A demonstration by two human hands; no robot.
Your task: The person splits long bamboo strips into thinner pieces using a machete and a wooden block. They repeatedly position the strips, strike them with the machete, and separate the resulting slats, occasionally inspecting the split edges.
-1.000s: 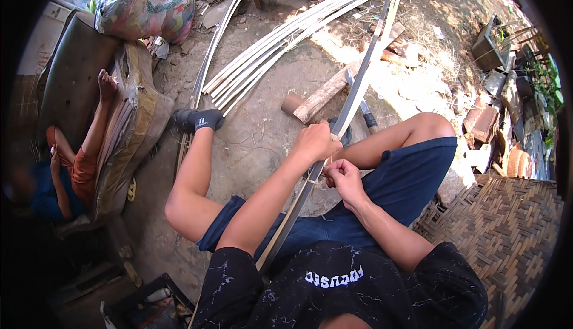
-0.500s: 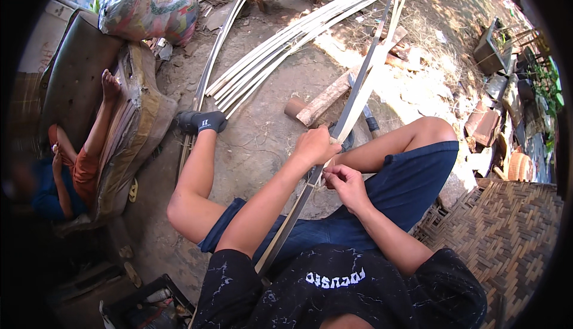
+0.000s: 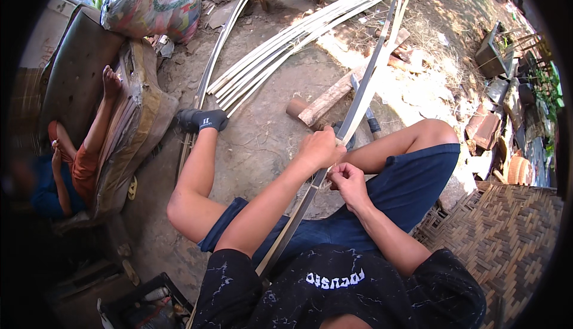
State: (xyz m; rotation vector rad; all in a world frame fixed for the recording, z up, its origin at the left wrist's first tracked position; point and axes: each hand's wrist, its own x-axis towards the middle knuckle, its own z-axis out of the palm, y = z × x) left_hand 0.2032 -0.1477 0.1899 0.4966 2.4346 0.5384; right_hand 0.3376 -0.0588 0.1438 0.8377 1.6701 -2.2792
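Centrally, slats (image 3: 359,97) run diagonally toward upper right; left hand (image 3: 323,148) closed around them, right hand (image 3: 348,181) pinched narrow just beside, its hold unclear. Likely light, springy lengthwise, edges perhaps splintery; best gripped across flat faces, mid-length.

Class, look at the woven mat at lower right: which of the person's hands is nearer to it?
Right. In the picture, the right hand is up and left of the woven mat, apart from it; the left hand is farther up and left, gripping the long strips.
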